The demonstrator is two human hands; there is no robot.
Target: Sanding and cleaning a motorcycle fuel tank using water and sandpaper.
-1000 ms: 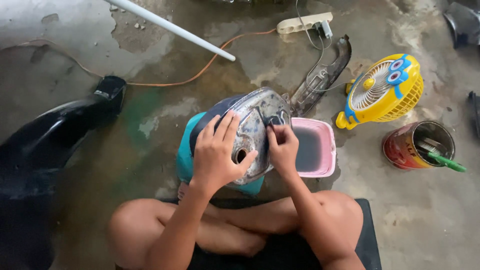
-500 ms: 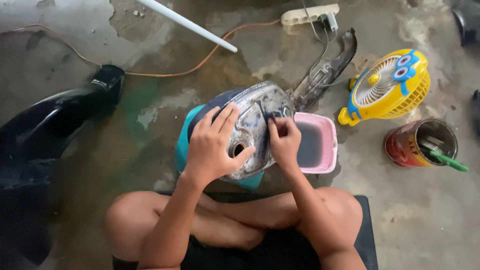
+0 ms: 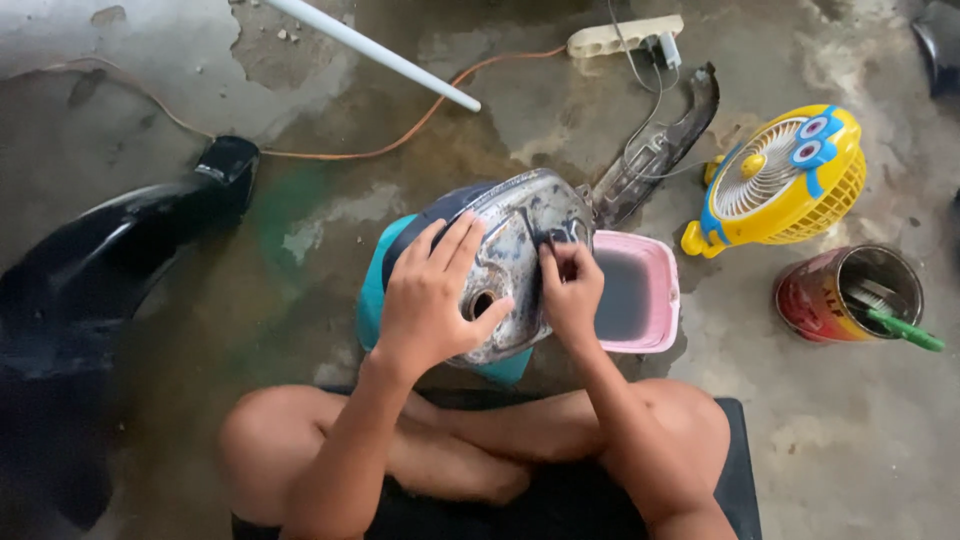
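Two hands work on one worn grey metal tank [image 3: 515, 250], resting on a teal tub [image 3: 375, 295] near the seated person. Right of it sits a pink square basin [image 3: 660, 300]. Left hand [image 3: 430, 300] lies spread flat on the tank. Right hand [image 3: 570, 295] pinches what may be dark sandpaper [image 3: 560, 240], fingers curled.

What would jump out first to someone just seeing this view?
Dead centre, a scuffed grey metal tank with a round filler hole rests on a teal base, steadied by the left hand while the right hand presses a small dark piece against it. To the right, a bright yellow toy-like fan lies on the stained concrete floor, with a pink tub of murky water beside the tank.
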